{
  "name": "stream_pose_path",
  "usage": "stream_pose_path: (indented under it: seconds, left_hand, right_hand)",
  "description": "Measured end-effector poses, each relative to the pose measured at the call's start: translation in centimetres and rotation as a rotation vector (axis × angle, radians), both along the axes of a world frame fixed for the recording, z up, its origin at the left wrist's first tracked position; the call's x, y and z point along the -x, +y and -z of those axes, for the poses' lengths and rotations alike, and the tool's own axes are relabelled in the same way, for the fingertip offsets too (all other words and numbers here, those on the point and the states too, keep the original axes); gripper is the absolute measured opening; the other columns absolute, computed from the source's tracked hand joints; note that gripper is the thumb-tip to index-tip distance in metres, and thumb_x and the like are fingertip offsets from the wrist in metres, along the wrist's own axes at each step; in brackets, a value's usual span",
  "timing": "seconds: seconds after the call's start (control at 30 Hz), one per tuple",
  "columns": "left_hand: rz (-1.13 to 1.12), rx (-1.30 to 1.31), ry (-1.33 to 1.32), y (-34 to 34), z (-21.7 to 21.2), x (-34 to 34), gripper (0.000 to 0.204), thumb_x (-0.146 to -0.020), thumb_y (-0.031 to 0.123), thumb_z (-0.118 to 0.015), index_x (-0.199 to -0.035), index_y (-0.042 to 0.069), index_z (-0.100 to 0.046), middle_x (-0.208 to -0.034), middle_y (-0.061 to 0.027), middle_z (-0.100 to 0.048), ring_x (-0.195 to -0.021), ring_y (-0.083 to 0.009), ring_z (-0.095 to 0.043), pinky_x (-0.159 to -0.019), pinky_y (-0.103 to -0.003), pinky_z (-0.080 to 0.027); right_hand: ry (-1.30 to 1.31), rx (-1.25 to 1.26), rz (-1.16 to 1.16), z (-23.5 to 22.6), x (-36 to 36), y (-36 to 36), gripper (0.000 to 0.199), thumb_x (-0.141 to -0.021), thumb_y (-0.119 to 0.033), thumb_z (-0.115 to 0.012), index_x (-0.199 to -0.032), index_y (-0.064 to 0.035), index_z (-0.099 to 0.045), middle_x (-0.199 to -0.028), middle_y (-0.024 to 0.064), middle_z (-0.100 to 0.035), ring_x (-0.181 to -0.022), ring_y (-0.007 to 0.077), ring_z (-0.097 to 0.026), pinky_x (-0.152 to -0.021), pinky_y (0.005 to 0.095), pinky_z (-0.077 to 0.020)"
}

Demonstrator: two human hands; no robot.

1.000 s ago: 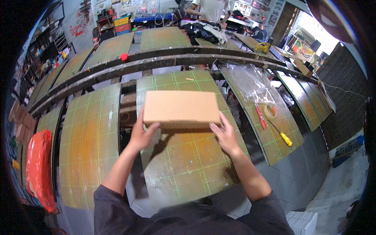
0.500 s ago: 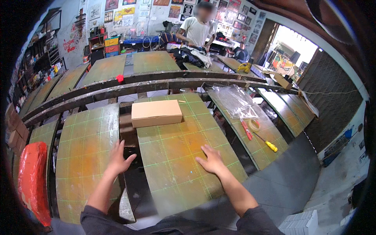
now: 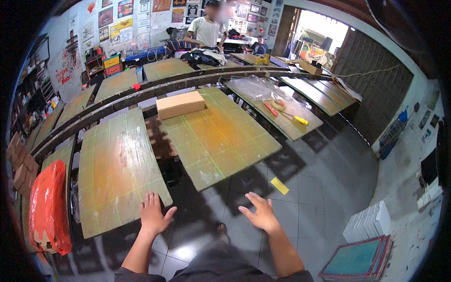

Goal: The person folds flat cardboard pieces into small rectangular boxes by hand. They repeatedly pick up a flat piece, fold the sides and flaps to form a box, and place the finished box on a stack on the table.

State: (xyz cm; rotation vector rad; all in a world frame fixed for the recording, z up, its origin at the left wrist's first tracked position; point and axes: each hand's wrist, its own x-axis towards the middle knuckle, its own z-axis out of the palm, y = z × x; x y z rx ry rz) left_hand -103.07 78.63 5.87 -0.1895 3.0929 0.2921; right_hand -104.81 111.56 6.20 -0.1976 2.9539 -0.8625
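My left hand (image 3: 156, 216) is held out with fingers spread, by the near right corner of the left board (image 3: 117, 174); whether it touches the board I cannot tell. Over the floor, short of the middle board (image 3: 225, 141), my right hand (image 3: 259, 214) is open too. Neither hand holds anything. A closed brown cardboard box (image 3: 180, 105) lies on the far part of the middle board. On the board to its right are a clear plastic sheet (image 3: 251, 87), a tape roll (image 3: 279, 105), a red-handled tool (image 3: 270, 109) and a yellow-handled screwdriver (image 3: 300, 120).
A red plastic-wrapped bundle (image 3: 48, 207) sits at the left. Dark rails (image 3: 164, 84) run behind the boards. A yellow strip (image 3: 280, 185) lies on the tiled floor. At the lower right are a white stack (image 3: 367, 222) and framed screens (image 3: 352, 258). Another person (image 3: 205, 32) stands beyond, by dark clothes.
My view has shifted back, showing more floor. Both hands, still open, have come away from the middle of the boards toward their near edges. The box has stayed on its board.
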Motion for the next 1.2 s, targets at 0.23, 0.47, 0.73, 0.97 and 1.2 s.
stream_pose_path:
  seconds: [0.23,0.47,0.73,0.97,1.2]
  left_hand:
    - [0.133,0.022,-0.027,-2.2,0.1,-7.8,0.088,-0.076,0.059,-0.052,-0.133,-0.002,-0.026,-0.139,-0.0217,-0.026,-0.131,-0.0329,-0.021,-0.105,-0.049,-0.016]
    - [0.11,-0.143,0.05,-7.5,2.4,-13.3,0.058,-0.075,0.03,-0.063,-0.124,0.006,-0.043,-0.117,-0.0169,-0.051,-0.107,-0.0306,-0.049,-0.091,-0.043,-0.037]
    - [0.083,-0.462,0.671,-17.7,-1.3,-20.7,0.019,-0.074,0.003,-0.059,-0.092,0.004,-0.061,-0.077,-0.0137,-0.063,-0.069,-0.029,-0.061,-0.064,-0.036,-0.047]
    - [0.07,0.151,0.968,-37.3,0.0,-32.3,0.027,-0.075,0.01,-0.061,-0.101,0.004,-0.057,-0.113,-0.0138,-0.055,-0.106,-0.0287,-0.051,-0.093,-0.042,-0.029]
    - [-0.081,0.285,0.77,-52.2,-0.2,-35.6,0.049,-0.077,0.024,-0.062,-0.121,0.007,-0.048,-0.122,-0.0131,-0.05,-0.116,-0.0275,-0.044,-0.097,-0.045,-0.026]
  right_hand:
    - [-0.076,0.365,0.15,5.3,-13.0,2.3,0.058,-0.078,-0.037,-0.064,-0.12,-0.0017,-0.048,-0.117,0.0192,-0.053,-0.112,0.0315,-0.049,-0.096,0.0401,-0.035]
    - [-0.078,0.493,0.295,5.5,-21.8,-0.5,0.053,-0.077,-0.022,-0.068,-0.119,0.0029,-0.048,-0.11,0.0184,-0.057,-0.096,0.0222,-0.058,-0.082,0.0324,-0.0461]
    - [-0.146,0.572,0.31,6.0,-24.9,-12.3,0.053,-0.079,-0.021,-0.065,-0.121,0.0029,-0.046,-0.11,0.0154,-0.058,-0.094,0.0177,-0.058,-0.08,0.0302,-0.0464]
    - [-0.119,0.626,0.008,7.0,-27.0,-34.2,0.054,-0.079,-0.025,-0.065,-0.122,0.0003,-0.046,-0.11,0.0137,-0.059,-0.093,0.0168,-0.059,-0.082,0.0294,-0.0456]
    - [-0.15,0.793,-0.178,4.1,-32.5,-51.0,0.051,-0.077,-0.009,-0.066,-0.123,-0.0013,-0.045,-0.105,0.009,-0.059,-0.086,0.0112,-0.054,-0.081,0.0279,-0.0446]
